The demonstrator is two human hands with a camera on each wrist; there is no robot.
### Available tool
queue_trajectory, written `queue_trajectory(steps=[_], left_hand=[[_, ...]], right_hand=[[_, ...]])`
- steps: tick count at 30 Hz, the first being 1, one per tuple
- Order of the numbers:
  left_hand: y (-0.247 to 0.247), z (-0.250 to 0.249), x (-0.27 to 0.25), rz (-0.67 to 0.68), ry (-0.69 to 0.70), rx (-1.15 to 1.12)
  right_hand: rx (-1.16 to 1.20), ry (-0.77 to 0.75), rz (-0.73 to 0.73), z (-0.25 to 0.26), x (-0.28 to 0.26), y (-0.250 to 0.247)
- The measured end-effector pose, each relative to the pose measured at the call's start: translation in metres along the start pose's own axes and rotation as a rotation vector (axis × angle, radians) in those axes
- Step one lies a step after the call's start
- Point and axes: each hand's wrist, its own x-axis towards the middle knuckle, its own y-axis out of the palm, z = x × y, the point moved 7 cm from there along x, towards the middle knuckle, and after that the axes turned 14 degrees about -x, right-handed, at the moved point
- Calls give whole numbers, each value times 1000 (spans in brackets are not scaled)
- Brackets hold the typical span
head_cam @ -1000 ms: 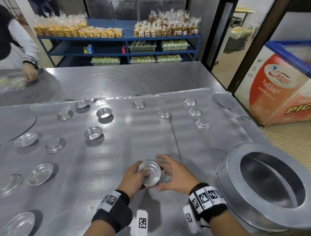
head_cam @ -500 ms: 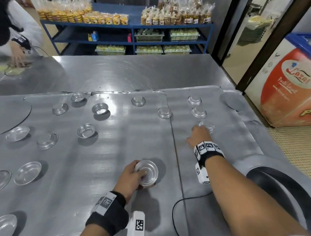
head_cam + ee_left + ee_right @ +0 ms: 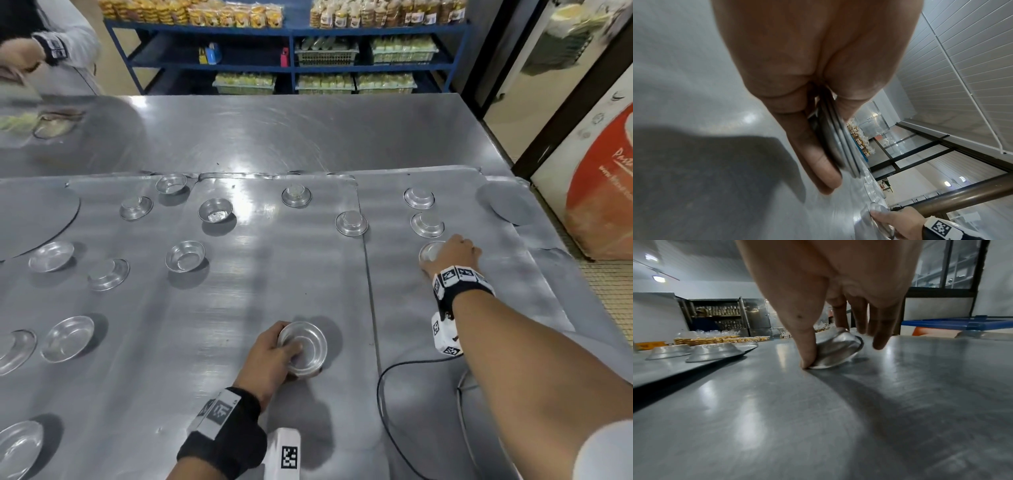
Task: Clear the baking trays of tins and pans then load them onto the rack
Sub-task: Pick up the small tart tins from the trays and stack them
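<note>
Flat steel baking trays (image 3: 239, 301) cover the near table, strewn with several small round tins. My left hand (image 3: 274, 353) grips a stack of nested tins (image 3: 303, 346) low on the middle tray; the stacked rims (image 3: 840, 146) show edge-on between thumb and fingers. My right hand (image 3: 452, 255) reaches out over the right tray (image 3: 411, 308) and pinches an upturned tin (image 3: 836, 350), tipping it up on its edge between thumb (image 3: 807, 352) and fingers. Two more upturned tins (image 3: 427, 224) lie just beyond it.
A large ring pan's edge (image 3: 486, 411) and a cable (image 3: 382, 394) lie at the near right. Round flat discs (image 3: 34, 219) sit at both far tray corners. Another person (image 3: 44, 51) works at the far left. Blue shelves (image 3: 291, 31) with packed goods stand behind.
My right hand left the stack, reached forward to the right tray and took hold of the nearest upturned tin. The left hand stayed put with the stack.
</note>
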Motion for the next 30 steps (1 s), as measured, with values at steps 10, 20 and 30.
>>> queue_trajectory(steps=[10,20,30], left_hand=[[-7,-11,-21,32,-19,-48],[-16,-14,-37,155,-81,-145],[-24,-13,-29,169,31,8]], right_hand=[[684,-224,2,47,-109,-29],[1045,-633,192,83,-287,-31],[892,-788,412,96,-318,-11]])
